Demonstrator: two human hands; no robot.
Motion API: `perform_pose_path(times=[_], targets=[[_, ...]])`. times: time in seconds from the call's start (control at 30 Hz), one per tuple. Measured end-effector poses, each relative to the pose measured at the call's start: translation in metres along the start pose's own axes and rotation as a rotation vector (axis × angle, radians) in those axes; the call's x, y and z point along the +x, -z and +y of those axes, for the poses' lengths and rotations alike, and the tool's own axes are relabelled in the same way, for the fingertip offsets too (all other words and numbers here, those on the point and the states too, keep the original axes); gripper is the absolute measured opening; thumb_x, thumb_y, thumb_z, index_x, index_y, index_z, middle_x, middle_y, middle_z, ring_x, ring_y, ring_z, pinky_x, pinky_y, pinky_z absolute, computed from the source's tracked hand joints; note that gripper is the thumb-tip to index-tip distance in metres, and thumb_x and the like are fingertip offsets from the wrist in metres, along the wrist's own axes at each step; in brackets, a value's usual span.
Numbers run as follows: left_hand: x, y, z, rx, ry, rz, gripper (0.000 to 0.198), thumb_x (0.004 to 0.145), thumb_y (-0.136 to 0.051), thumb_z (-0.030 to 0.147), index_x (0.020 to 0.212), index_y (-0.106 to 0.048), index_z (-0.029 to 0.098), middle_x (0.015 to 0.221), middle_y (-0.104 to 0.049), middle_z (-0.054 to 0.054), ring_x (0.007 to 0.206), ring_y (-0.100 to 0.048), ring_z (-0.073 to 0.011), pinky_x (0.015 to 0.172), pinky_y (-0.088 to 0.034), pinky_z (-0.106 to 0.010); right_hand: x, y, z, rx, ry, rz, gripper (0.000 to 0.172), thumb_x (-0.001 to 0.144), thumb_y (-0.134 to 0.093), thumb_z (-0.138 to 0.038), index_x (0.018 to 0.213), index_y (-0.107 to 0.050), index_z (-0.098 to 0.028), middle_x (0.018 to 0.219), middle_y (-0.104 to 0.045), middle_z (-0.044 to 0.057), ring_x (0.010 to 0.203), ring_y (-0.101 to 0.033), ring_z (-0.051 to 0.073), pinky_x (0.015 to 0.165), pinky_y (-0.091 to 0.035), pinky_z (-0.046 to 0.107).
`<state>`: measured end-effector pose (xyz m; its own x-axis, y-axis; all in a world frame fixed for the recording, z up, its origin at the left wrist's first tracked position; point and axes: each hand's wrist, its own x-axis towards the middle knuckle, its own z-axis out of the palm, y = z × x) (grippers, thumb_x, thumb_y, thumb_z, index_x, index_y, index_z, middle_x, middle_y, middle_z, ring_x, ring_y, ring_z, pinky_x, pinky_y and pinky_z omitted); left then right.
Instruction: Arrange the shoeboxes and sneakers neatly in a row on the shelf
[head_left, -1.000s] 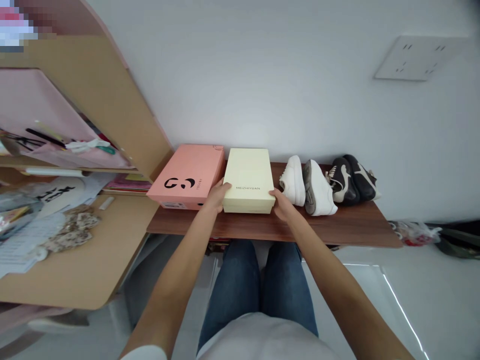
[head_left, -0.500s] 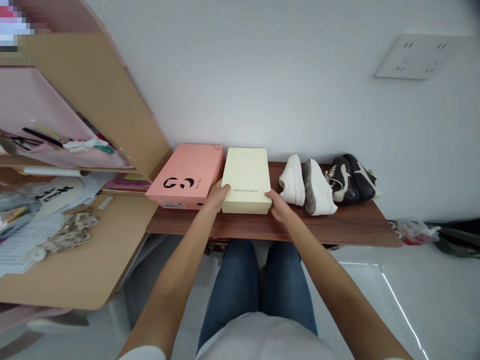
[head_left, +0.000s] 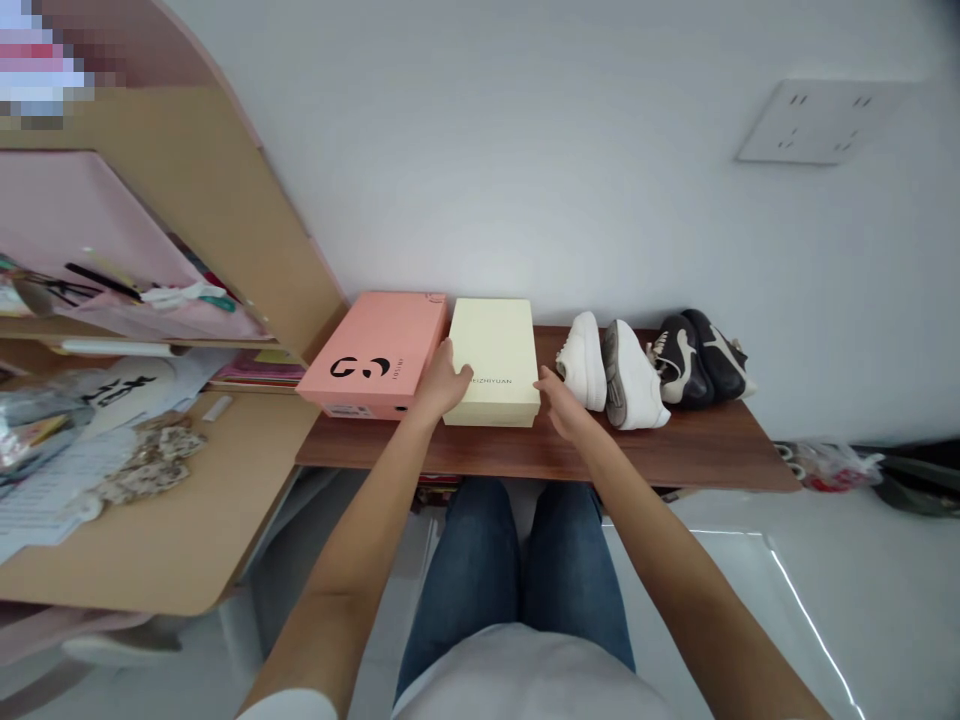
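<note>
A pale yellow shoe box (head_left: 491, 345) lies on a dark wooden bench (head_left: 697, 450), close beside a pink shoe box (head_left: 379, 350) on its left. My left hand (head_left: 441, 385) grips the yellow box's near left corner, thumb up on the lid and fingers down the side between the two boxes. My right hand (head_left: 564, 402) is at the near right corner with its fingers stretched out, just touching the box's side and holding nothing.
A pair of white sneakers (head_left: 611, 370) and a pair of dark shoes (head_left: 701, 360) stand to the right on the bench, against the white wall. A tan desk (head_left: 187, 520) with papers and pink shelves is at the left. My jeans-clad legs are below the bench edge.
The yellow box has slid a little back and left, closer to the pink box. My left thumb has come up onto the lid. My right hand has loosened from the box's side.
</note>
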<state>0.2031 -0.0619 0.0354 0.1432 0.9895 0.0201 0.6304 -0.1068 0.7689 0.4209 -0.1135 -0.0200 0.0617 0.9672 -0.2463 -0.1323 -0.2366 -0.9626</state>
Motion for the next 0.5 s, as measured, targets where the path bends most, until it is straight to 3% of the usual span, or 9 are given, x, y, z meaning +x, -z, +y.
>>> perform_pose_path(times=[0.07, 0.13, 0.3, 0.5], targets=[[-0.003, -0.003, 0.014, 0.029, -0.065, -0.028, 0.069, 0.089, -0.049, 0.033, 0.153, -0.027, 0.017, 0.161, -0.024, -0.009, 0.147, -0.022, -0.0248, 0.119, -0.022, -0.037, -0.004, 0.005, -0.009, 0.006, -0.022, 0.038, 0.082, 0.074, -0.053, -0.038, 0.151, -0.025, -0.029, 0.162, -0.017, -0.002, 0.149, -0.015, 0.023, 0.120, -0.011, 0.049], [-0.006, -0.010, 0.028, 0.032, -0.098, -0.064, 0.072, 0.090, -0.047, 0.035, 0.155, -0.021, 0.017, 0.162, -0.020, -0.008, 0.148, -0.021, -0.0241, 0.120, -0.021, -0.036, -0.009, 0.013, -0.019, -0.004, -0.006, 0.054, 0.081, 0.074, -0.053, -0.038, 0.150, -0.027, -0.028, 0.162, -0.017, -0.001, 0.150, -0.014, 0.022, 0.120, -0.013, 0.049], [-0.010, -0.042, 0.058, -0.019, -0.187, -0.131, 0.071, 0.090, -0.048, 0.034, 0.155, -0.023, 0.018, 0.161, -0.023, -0.009, 0.147, -0.024, -0.0239, 0.120, -0.021, -0.037, -0.021, 0.048, -0.041, -0.071, 0.056, 0.124, 0.072, 0.077, -0.052, -0.035, 0.147, -0.035, -0.029, 0.159, -0.029, 0.001, 0.145, -0.028, 0.021, 0.116, -0.026, 0.046], [-0.011, -0.099, 0.078, -0.168, -0.317, -0.253, 0.069, 0.091, -0.047, 0.033, 0.155, -0.023, 0.022, 0.159, -0.028, -0.008, 0.144, -0.030, -0.0233, 0.116, -0.029, -0.037, -0.036, 0.109, -0.053, -0.100, 0.085, 0.244, 0.058, 0.078, -0.051, -0.031, 0.136, -0.051, -0.027, 0.144, -0.051, 0.007, 0.131, -0.048, 0.023, 0.107, -0.040, 0.043]])
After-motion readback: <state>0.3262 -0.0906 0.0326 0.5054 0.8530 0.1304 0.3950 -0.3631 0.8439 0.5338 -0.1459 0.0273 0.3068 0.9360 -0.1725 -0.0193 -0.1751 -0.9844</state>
